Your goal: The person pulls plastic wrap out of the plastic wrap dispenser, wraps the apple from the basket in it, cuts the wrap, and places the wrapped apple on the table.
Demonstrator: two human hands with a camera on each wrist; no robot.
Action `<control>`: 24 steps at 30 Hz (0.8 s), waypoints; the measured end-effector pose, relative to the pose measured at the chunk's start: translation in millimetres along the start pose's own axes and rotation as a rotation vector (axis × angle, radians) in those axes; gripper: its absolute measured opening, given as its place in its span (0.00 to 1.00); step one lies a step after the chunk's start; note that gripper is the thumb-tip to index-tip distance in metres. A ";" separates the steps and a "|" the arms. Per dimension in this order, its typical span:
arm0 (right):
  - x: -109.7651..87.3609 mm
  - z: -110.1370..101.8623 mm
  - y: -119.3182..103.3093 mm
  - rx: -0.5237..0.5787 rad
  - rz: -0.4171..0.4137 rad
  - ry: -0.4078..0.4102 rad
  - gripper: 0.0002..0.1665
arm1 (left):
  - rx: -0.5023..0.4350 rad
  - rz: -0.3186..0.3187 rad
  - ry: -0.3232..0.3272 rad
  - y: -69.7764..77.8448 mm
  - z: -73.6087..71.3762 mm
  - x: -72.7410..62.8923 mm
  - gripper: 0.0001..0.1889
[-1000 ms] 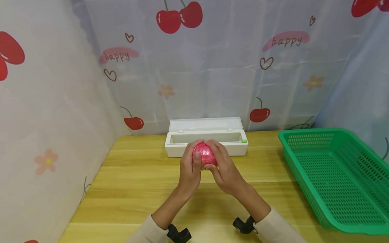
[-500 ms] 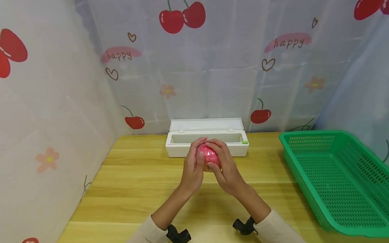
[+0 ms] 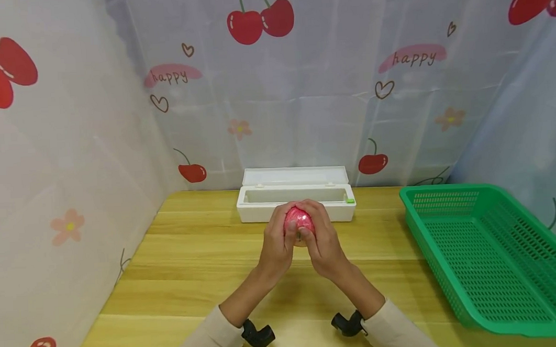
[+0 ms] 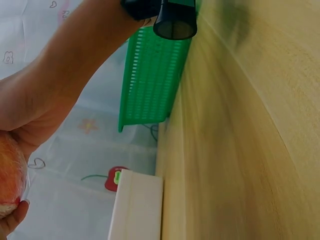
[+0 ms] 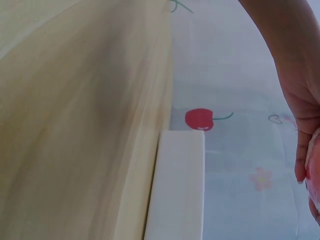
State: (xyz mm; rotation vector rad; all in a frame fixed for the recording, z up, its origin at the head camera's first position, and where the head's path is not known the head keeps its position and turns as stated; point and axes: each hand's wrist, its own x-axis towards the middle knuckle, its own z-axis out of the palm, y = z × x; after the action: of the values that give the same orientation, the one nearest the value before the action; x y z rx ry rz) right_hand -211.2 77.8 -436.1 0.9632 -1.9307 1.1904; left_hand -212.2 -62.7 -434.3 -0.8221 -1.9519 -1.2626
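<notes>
Both hands hold a red apple (image 3: 301,218) between them above the middle of the table. It is wrapped in shiny clear film, which shows as wrinkles in the left wrist view on the apple (image 4: 10,175). The left hand (image 3: 275,245) curls round its left side and the right hand (image 3: 327,245) round its right side. Both thumbs lie on the near face, close together, with a small dark stem just below them. Beyond the hands stands a long white box (image 3: 261,214) with its lid (image 3: 295,176) raised and a green slider (image 3: 349,201) at its right end.
A green plastic basket (image 3: 458,284) stands along the right of the wooden table (image 3: 193,262). Cherry-printed curtains (image 3: 303,114) enclose the back and sides. Each wrist wears a black camera mount (image 3: 258,336).
Both hands have shifted slightly right and towards the person with the apple. The thumbs have drawn closer together, and the apple has turned so its stem shows. The box and basket have stayed put.
</notes>
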 end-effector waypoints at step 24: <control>4.1 4.7 -9.0 0.162 -0.024 0.145 0.20 | -0.175 0.103 0.097 -5.9 8.6 -1.1 0.26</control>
State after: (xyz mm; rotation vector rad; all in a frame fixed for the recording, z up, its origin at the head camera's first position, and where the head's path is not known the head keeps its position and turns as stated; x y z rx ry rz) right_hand -206.4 69.7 -430.5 0.9518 -1.7254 1.3809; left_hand -217.8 -56.9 -441.0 -0.9175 -1.7188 -1.3994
